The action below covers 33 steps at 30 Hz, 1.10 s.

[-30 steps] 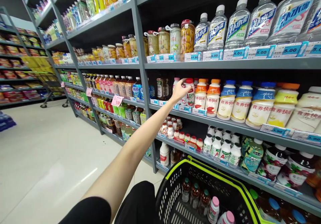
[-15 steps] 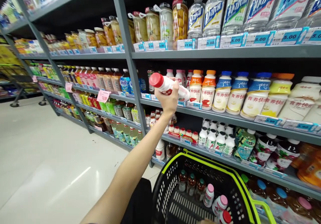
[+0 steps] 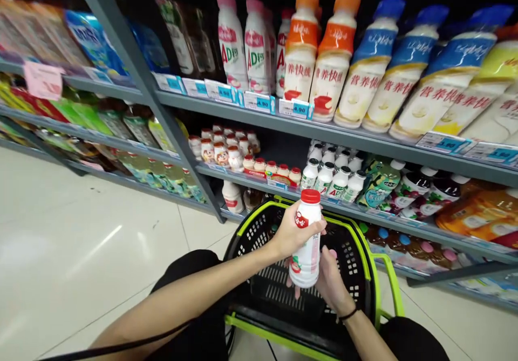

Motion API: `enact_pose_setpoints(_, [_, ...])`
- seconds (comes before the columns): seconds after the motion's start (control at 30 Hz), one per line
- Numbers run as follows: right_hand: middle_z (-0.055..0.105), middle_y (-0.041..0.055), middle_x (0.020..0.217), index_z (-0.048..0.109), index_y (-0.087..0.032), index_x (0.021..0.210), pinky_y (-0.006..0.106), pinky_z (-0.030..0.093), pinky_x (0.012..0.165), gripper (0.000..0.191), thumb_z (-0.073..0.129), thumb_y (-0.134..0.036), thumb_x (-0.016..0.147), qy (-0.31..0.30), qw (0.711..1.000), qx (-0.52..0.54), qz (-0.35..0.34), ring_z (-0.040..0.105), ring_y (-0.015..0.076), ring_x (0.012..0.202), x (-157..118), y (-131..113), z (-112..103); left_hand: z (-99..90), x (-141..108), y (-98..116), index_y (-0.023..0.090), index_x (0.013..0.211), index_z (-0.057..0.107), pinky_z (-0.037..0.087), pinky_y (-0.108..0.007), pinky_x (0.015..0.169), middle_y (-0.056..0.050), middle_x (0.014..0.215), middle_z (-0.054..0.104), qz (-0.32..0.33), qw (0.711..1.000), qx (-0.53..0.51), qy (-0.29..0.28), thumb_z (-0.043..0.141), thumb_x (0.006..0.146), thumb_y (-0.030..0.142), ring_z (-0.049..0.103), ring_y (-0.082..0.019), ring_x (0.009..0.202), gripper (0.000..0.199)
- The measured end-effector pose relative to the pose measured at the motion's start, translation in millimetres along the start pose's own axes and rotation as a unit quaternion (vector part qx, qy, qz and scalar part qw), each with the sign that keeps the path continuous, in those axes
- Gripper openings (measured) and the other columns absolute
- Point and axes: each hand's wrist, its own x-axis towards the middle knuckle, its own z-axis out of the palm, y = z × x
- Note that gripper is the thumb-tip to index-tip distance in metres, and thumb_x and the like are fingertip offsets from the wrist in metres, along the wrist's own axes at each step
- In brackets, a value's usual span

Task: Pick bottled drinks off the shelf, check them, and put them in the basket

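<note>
My left hand [image 3: 294,230] is wrapped round the upper part of a white bottle [image 3: 306,258] with a red cap, held upright over the basket. Just right of the bottle and a little lower is my right hand [image 3: 332,281], its fingers apart, some of them passing behind the bottle's lower part. Whether those fingers touch it is hard to tell. Below both hands stands the black basket [image 3: 265,294] with lime-green rims and handle. A pink cap shows behind my right hand; most of the basket's contents are hidden by my hands and the bottle.
Grey shelves [image 3: 251,114] run across the view. Pink-capped bottles [image 3: 256,53], orange-capped bottles [image 3: 299,53] and blue-capped bottles [image 3: 366,64] stand on the upper one. Small white bottles [image 3: 340,180] sit lower. Pale floor tiles [image 3: 81,231] lie at the left, and my knees flank the basket.
My left hand has brought the red-capped bottle down from the shelf to above the basket and turned it upright. My right hand has come up beside it. The view has tilted downward.
</note>
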Motion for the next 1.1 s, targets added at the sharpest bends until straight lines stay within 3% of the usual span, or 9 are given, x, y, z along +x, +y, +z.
enact_pose_setpoints(0.13, [0.068,0.0075,0.073,0.069,-0.015,0.107,0.029,0.049,0.039,0.08,0.056,-0.091,0.084,-0.007,0.999,0.015,0.027,0.06,0.0196,0.05,-3.4,17.1,-3.8,-14.3,-1.2,-7.4,0.016,0.099,0.061,0.057,-0.026,0.066,-0.003,0.085,0.07,-0.01,0.999,-0.002,-0.035,0.095,0.067,0.032,0.071,-0.016,0.071,0.049])
enact_pose_setpoints(0.27, [0.074,0.0111,0.091,0.068,-0.016,0.113,0.027,0.045,0.038,0.075,0.056,-0.086,0.089,0.015,1.0,0.008,0.026,0.061,0.0177,0.052,-7.5,32.2,-12.1,-22.1,-7.6,-7.6,0.016,0.101,0.061,0.058,-0.028,0.068,-0.008,0.091,0.072,0.011,0.998,0.039,-0.045,0.09,0.077,0.04,0.071,-0.019,0.075,0.044])
enact_pose_setpoints(0.33, [0.075,0.0117,0.094,0.069,-0.017,0.113,0.027,0.044,0.039,0.075,0.054,-0.087,0.09,0.012,0.999,0.024,0.03,0.06,0.0179,0.053,-10.3,34.0,-11.7,-26.3,-9.9,-6.0,0.016,0.105,0.062,0.058,-0.03,0.072,-0.011,0.097,0.072,0.035,0.993,0.067,-0.089,0.084,0.083,0.045,0.072,-0.021,0.081,0.043])
enact_pose_setpoints(0.43, [0.075,0.0131,0.094,0.07,-0.019,0.116,0.033,0.052,0.046,0.085,0.048,-0.095,0.084,0.029,0.998,0.034,0.036,0.067,0.0252,0.065,-13.0,28.0,-4.5,-33.7,-10.9,-0.4,0.017,0.124,0.061,0.06,-0.035,0.08,-0.014,0.106,0.073,0.067,0.976,0.108,-0.178,0.079,0.087,0.048,0.072,-0.024,0.089,0.051])
enact_pose_setpoints(0.57, [0.075,0.0131,0.089,0.072,-0.021,0.112,0.043,0.061,0.064,0.097,0.037,-0.103,0.075,0.101,0.994,0.024,0.043,0.072,0.034,0.082,-11.1,13.7,7.4,-40.0,-10.0,7.2,0.021,0.145,0.055,0.061,-0.041,0.089,-0.015,0.117,0.07,0.092,0.95,0.183,-0.237,0.073,0.088,0.04,0.07,-0.029,0.103,0.062])
enact_pose_setpoints(0.7, [0.073,0.0131,0.083,0.072,-0.021,0.105,0.047,0.062,0.07,0.097,0.031,-0.102,0.073,0.097,0.992,0.045,0.068,0.072,0.0376,0.09,-8.3,6.9,12.3,-39.1,-11.1,6.5,0.021,0.141,0.058,0.062,-0.04,0.09,-0.014,0.121,0.069,0.095,0.945,0.227,-0.216,0.076,0.083,0.034,0.07,-0.03,0.106,0.062])
enact_pose_setpoints(0.83, [0.073,0.0141,0.081,0.071,-0.019,0.105,0.048,0.063,0.073,0.095,0.033,-0.099,0.072,0.087,0.991,0.06,0.077,0.073,0.0386,0.093,-8.8,6.6,11.9,-35.3,-13.1,1.6,0.021,0.134,0.062,0.062,-0.037,0.086,-0.011,0.108,0.071,0.093,0.957,0.205,-0.181,0.082,0.079,0.032,0.072,-0.027,0.094,0.059])
enact_pose_setpoints(1.1, [0.077,0.0155,0.092,0.065,-0.02,0.103,0.049,0.064,0.083,0.087,0.043,-0.097,0.07,0.126,0.987,0.069,0.073,0.073,0.0398,0.105,-11.0,6.0,8.3,-30.9,-14.1,1.9,0.02,0.128,0.065,0.062,-0.035,0.079,-0.006,0.091,0.07,0.08,0.965,0.178,-0.178,0.088,0.076,0.034,0.07,-0.024,0.081,0.058])
